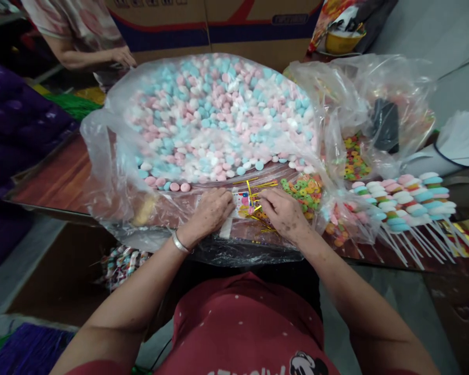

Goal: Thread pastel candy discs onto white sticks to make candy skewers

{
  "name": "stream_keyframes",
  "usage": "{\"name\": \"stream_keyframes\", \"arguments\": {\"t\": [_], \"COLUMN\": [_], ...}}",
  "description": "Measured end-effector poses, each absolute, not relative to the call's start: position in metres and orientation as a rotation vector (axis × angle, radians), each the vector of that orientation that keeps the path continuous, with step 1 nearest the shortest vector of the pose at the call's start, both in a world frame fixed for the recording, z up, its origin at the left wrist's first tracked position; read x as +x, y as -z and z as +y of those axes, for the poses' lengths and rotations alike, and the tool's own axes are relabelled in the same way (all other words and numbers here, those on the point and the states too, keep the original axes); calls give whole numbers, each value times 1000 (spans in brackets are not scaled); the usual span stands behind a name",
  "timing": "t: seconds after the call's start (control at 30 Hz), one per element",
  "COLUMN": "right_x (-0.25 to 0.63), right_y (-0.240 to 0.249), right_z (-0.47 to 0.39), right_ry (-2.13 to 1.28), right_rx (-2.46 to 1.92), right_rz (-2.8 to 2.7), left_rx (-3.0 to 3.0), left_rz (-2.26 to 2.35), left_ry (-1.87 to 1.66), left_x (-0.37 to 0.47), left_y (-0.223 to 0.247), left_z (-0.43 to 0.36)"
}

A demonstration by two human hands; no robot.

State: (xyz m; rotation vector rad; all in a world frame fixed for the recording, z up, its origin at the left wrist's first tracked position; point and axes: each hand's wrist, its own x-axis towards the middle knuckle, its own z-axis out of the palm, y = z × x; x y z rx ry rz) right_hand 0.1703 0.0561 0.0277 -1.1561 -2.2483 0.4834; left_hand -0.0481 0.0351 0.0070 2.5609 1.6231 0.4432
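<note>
My left hand (pixel 214 209), with a silver bangle at the wrist, closes its fingers on the left end of a small patterned packet (pixel 241 202). At the packet's right end, my right hand (pixel 280 211) has its fingers pinched beside a gold twist tie (pixel 249 188); what exactly they hold is too small to tell. More gold ties lie on the table under and around the right hand. Beyond both hands spreads a big clear bag of pink, blue and white candies (pixel 219 120). Green and orange ring candies (pixel 305 194) are heaped just right of my right hand.
Skewered candies on white sticks (pixel 408 200) lie at the right, near a container of white sticks (pixel 437 153) and plastic bags with a dark object (pixel 385 125). An open cardboard box (pixel 62 271) stands lower left. Another person's hand (pixel 123 56) touches the big bag.
</note>
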Motion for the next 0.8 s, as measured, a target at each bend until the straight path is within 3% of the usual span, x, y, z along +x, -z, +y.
{"name": "stream_keyframes", "arguments": {"t": [0.8], "right_x": [162], "right_y": [-32], "right_z": [58], "right_ry": [-603], "right_rx": [-1225], "right_rz": [-2211], "left_rx": [2486], "left_rz": [1640], "left_ry": [-681], "left_x": [-41], "left_y": [5], "left_z": [40]}}
